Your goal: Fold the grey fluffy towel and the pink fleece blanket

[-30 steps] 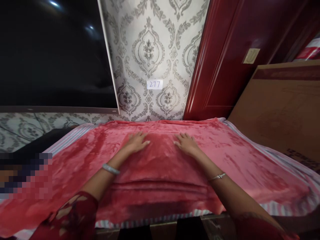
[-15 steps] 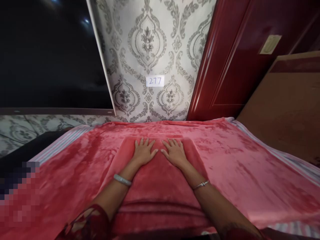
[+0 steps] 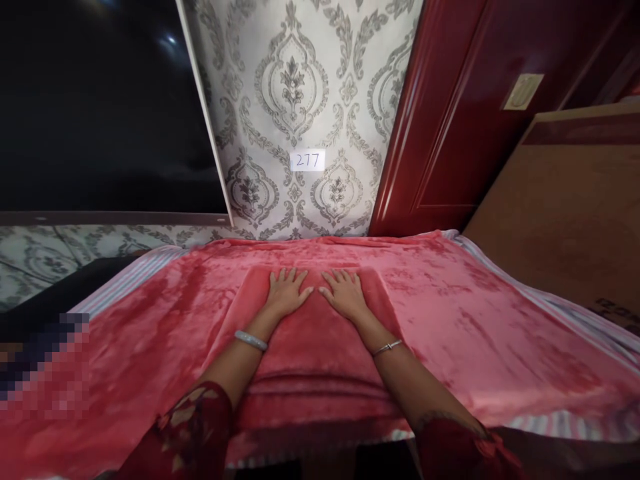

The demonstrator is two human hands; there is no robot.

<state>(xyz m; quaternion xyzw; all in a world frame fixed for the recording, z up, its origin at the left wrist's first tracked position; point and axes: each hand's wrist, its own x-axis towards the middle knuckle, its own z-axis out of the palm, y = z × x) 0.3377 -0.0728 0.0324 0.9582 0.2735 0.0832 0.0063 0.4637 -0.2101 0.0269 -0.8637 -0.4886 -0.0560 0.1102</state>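
A folded piece of red plush fabric (image 3: 320, 340) lies in the middle, with rounded folds stacked at its near edge. On its far left part rests my left hand (image 3: 287, 292), palm down with the fingers spread. My right hand (image 3: 344, 292) lies flat beside it on the same fabric, fingers also apart, and the two thumbs point toward each other without touching. Neither hand grips anything. Beneath the folded piece spreads a pinkish-red plush blanket (image 3: 465, 333) that covers the surface.
Striped cloth (image 3: 135, 277) shows along the blanket's edges. A dark television screen (image 3: 100, 107) stands at the left. Behind is patterned wallpaper with a paper label (image 3: 307, 160) reading 277. At right are a dark red door (image 3: 450, 120) and a large cardboard box (image 3: 560, 220).
The view has shifted slightly, showing more of the blanket's near edge and of the box. Both hands stay flat on the folded fabric in about the same place.
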